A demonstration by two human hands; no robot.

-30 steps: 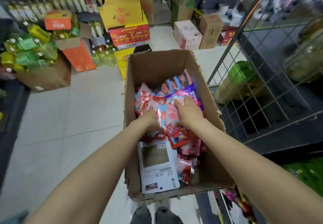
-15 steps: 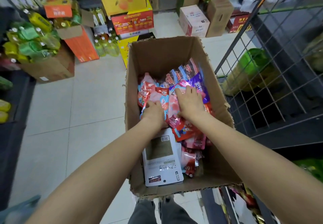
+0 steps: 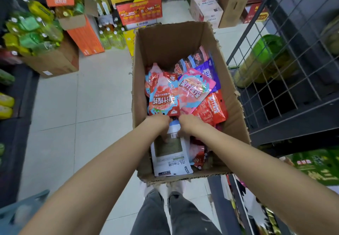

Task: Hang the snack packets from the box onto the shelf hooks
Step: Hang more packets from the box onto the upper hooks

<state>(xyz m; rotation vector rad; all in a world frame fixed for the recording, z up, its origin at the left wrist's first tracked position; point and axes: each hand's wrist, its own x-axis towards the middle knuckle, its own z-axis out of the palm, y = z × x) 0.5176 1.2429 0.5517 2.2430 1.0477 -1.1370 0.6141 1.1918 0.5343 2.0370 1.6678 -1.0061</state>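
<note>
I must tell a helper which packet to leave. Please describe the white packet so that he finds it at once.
Look into the open cardboard box on the floor. At its near end, just below both hands, lies the white packet. It alone is white with a dull green panel; the other packets are red, pink or purple.

Box [image 3: 229, 106]: brown corrugated cardboard, matt, its top edges torn and ragged. Snack packets [image 3: 192, 91] inside: thin plastic film, glossy, crinkled, catching glare. One white packet [image 3: 172, 163] near the front: smoother, flatter film with a duller sheen. Floor [image 3: 58, 106]: pale ceramic tile, smooth, faintly reflective, thin grout lines. Shelf [image 3: 286, 73] at right: dark metal wire grid, painted, smooth finish. Bottles [image 3: 110, 38] at left: clear plastic, shiny. Stacked cartons [image 3: 207, 9] beyond: printed cardboard, mostly matt. Trousers [image 3: 176, 214] below: grey woven cloth, matt.
</note>
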